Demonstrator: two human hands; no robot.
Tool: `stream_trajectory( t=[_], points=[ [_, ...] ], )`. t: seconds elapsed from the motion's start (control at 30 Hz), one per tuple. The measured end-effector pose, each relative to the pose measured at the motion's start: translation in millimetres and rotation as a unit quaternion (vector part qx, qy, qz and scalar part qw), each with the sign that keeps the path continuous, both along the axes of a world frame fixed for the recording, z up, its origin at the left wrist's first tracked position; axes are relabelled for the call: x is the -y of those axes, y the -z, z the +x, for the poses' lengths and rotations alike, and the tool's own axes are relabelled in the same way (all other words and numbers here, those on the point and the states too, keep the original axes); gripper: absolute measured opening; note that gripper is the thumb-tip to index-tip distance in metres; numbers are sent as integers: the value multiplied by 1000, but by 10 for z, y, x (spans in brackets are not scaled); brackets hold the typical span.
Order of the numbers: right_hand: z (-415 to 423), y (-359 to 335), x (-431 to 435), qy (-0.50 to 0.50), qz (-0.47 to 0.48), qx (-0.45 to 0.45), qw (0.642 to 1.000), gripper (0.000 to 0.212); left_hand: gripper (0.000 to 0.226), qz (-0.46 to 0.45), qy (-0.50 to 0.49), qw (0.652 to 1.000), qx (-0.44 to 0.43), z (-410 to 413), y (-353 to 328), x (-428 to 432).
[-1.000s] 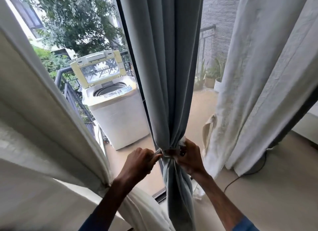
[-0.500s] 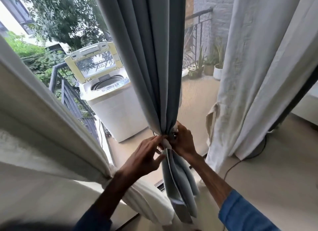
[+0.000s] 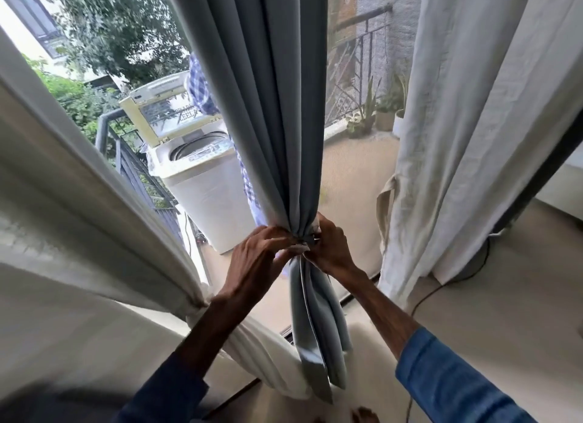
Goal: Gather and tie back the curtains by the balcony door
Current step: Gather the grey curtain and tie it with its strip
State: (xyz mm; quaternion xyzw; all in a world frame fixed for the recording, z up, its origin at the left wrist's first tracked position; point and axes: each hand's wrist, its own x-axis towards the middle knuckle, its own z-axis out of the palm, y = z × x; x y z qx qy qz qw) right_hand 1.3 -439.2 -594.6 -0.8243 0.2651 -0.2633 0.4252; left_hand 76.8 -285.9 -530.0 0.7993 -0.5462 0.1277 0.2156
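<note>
Blue-grey curtain (image 3: 268,107) hangs gathered before the washing machine (image 3: 202,183) outside. At its cinched waist, the left hand (image 3: 255,262) and right hand (image 3: 331,249) close on the bunched fabric, fingers pinching a pale tie (image 3: 301,248). White curtains (image 3: 467,123) flank it.

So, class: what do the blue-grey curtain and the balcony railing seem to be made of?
Blue-grey curtain: probably a smooth, matte, tightly woven fabric; it hangs in soft even folds and bunches at the hands. Balcony railing: likely dark painted metal, judging by its thin rigid bars.
</note>
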Motion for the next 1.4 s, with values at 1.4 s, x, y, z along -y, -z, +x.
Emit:
stream_trajectory(
  t=[1.4],
  points=[
    [-161, -26, -53, -207, 254, 89, 940, 26, 30, 90, 47, 989, 104, 140, -95, -121]
  ],
)
